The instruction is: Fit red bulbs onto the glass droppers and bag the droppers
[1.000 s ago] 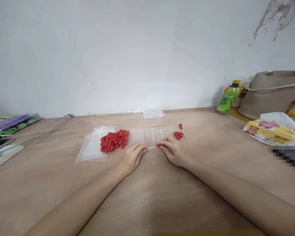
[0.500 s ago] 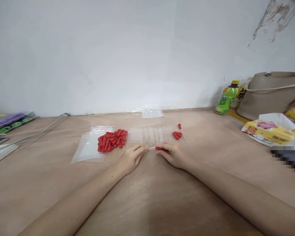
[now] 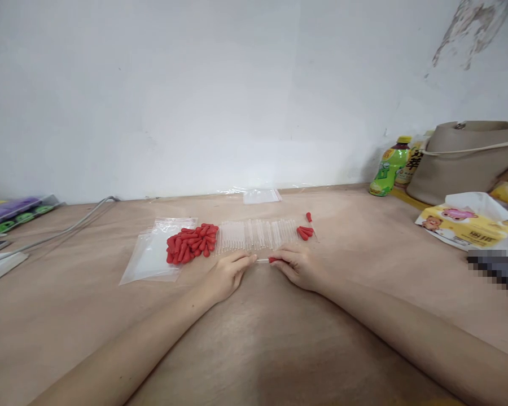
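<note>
Between my fingertips lies a thin glass dropper tube, level above the tabletop. My left hand pinches its left end. In my right hand is a red rubber dropper bulb, mostly covered by the fingers, at the tube's right end. Just beyond my hands is a row of clear glass tubes side by side. A heap of red rubber bulbs sits left of the row. Right of it are a few red bulbs and a single dropper with a red bulb.
Clear zip bags lie under and beside the bulb heap, and another small bag is by the wall. At right stand a green drink bottle, a beige bag and a tissue pack. A grey cable runs along the left.
Both hands stay nearly in place, still holding the tube and bulb. My right fingers have shifted slightly on the bulb, and less of its red shows. The view has tilted a little.
</note>
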`<action>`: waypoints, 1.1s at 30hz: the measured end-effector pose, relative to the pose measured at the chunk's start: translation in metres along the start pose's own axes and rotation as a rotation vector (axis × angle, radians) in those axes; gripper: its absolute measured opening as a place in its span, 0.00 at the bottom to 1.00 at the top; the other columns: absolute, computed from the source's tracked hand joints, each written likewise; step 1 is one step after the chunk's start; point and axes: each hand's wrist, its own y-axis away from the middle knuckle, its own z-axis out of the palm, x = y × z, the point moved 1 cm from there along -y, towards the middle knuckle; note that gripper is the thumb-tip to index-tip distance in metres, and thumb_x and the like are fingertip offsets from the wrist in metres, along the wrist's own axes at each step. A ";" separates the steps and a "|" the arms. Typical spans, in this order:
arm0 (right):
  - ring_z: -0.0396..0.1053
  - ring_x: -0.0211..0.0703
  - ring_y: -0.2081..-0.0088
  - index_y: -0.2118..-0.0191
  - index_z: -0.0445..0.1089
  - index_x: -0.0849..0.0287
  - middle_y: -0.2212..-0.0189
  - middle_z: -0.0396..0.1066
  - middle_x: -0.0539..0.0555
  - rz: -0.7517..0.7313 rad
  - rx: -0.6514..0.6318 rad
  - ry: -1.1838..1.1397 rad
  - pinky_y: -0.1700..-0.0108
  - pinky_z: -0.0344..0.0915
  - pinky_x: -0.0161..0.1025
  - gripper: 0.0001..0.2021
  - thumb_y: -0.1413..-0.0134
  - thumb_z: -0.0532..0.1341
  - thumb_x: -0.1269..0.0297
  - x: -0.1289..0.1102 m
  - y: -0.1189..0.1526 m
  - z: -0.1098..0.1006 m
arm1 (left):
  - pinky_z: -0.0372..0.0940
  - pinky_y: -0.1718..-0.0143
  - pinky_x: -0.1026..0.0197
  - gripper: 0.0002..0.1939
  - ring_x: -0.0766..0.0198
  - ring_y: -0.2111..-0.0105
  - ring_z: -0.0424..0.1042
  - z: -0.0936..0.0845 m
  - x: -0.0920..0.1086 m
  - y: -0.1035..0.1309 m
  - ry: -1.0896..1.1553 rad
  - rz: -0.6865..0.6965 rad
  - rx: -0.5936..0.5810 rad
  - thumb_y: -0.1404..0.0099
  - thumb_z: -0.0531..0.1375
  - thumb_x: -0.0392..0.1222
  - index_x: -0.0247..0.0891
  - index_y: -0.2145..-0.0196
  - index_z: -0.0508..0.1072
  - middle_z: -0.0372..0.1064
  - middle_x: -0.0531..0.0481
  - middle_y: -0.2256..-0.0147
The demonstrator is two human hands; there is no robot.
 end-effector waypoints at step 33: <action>0.65 0.38 0.69 0.66 0.66 0.59 0.72 0.68 0.52 0.045 -0.092 -0.031 0.66 0.63 0.35 0.04 0.47 0.55 0.67 0.002 -0.002 -0.002 | 0.61 0.72 0.67 0.08 0.69 0.74 0.66 0.003 0.009 -0.001 -0.016 -0.073 0.094 0.36 0.52 0.36 0.35 0.67 0.71 0.67 0.51 0.74</action>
